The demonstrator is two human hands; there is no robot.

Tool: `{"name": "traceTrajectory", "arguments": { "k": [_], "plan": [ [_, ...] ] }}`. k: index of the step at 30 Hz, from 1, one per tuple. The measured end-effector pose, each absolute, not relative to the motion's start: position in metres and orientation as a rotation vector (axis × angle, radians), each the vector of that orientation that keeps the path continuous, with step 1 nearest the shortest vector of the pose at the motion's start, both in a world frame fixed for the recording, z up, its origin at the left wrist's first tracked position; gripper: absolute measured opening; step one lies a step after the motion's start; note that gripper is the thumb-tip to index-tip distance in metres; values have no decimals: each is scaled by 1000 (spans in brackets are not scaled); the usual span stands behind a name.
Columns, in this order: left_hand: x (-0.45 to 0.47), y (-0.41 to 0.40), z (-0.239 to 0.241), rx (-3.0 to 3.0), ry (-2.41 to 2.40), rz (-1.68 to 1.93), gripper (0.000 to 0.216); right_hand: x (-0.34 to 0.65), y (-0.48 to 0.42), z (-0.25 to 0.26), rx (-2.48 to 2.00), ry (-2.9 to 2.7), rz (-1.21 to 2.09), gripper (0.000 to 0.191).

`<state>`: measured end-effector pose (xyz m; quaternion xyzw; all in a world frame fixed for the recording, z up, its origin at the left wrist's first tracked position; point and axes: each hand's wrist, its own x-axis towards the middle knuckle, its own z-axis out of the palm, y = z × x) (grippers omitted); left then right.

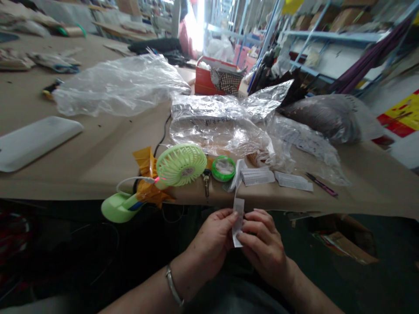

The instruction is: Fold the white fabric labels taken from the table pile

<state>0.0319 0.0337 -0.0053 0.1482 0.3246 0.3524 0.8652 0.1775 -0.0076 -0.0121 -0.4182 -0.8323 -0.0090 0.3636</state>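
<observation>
Below the table's front edge, my left hand (214, 237) and my right hand (263, 244) meet and both pinch a small white paper strip (238, 220) held upright between their fingertips. A thin bracelet (173, 285) circles my left wrist. Just above the hands, on the brown table (98, 152), lie more white printed labels (258, 176) and a green roll of tape (223, 168). A light green handheld fan (180, 165) is taped to the table edge with yellow tape, its handle hanging off to the left.
Clear plastic bags (212, 124) lie crumpled across the table's middle, another large clear bag (121, 85) at back left. A white tray (32, 141) sits left. A pen (322, 184) lies right. A red box (212, 78), shelving and a grey bundle (330, 115) stand behind.
</observation>
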Motion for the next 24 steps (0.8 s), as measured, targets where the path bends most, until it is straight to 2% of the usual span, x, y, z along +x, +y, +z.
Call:
{"name": "traceTrajectory", "arguments": {
  "k": [3, 5, 7, 10, 12, 17, 20, 24],
  "plan": [
    [34, 31, -9, 332, 745, 761, 18, 182, -9, -11, -1049, -2197, 47, 16],
    [33, 30, -11, 346, 804, 740, 15, 191, 1, -8, -1083, -2190, 66, 30],
    [31, 28, -12, 363, 874, 701, 15, 203, 18, -5, -1235, -2154, -11, 42],
    [28, 26, -11, 406, 925, 667, 14, 214, 40, -5, -1526, -2138, -221, 48],
    [27, 25, -11, 423, 938, 657, 13, 216, 48, -7, -1616, -2178, -308, 45],
    [24, 26, -11, 420, 992, 626, 12, 221, 47, -15, -1519, -2143, -365, 20],
    [23, 27, -9, 427, 1007, 616, 12, 228, 45, -18, -1412, -2050, -287, 13],
    [22, 28, -4, 405, 994, 602, 13, 223, 32, -16, -1274, -1965, -97, 12]
  ]
}}
